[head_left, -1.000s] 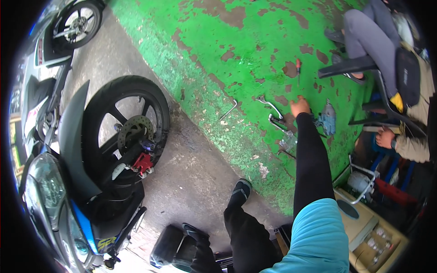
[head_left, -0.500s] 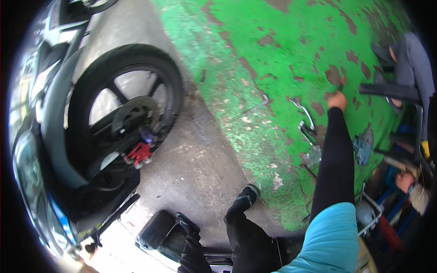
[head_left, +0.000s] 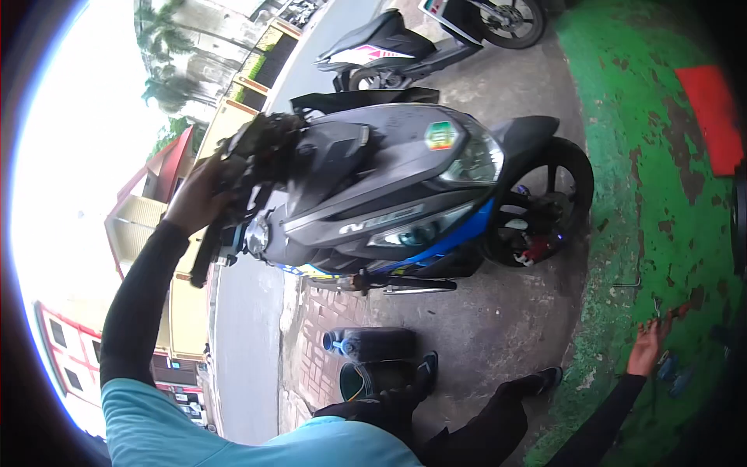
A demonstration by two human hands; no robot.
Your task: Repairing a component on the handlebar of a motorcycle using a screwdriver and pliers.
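My left hand (head_left: 198, 198) grips the dark handlebar area (head_left: 257, 148) of a grey, black and blue motorcycle (head_left: 389, 179), at upper left of my body. My right hand (head_left: 647, 346) is low on the right over the green floor (head_left: 622, 156), at a small orange-handled screwdriver (head_left: 675, 313); its fingers are too small and blurred to tell whether they grip it. Small metal tools (head_left: 660, 303) and a blue-grey tool (head_left: 677, 377) lie by that hand. An L-shaped wrench (head_left: 632, 284) lies nearer the front wheel (head_left: 580, 194), which has a red brake caliper.
A second scooter (head_left: 405, 54) stands behind. A dark jug (head_left: 377, 342) and a bucket (head_left: 354, 385) sit on the concrete near my feet. A red mat (head_left: 708, 117) lies at right. A road (head_left: 249, 350), buildings and palms show at left.
My view has swung left toward the motorcycle and street. My left hand has come into view on the handlebar. My right hand remains by the screwdriver. The seated person has left the view.
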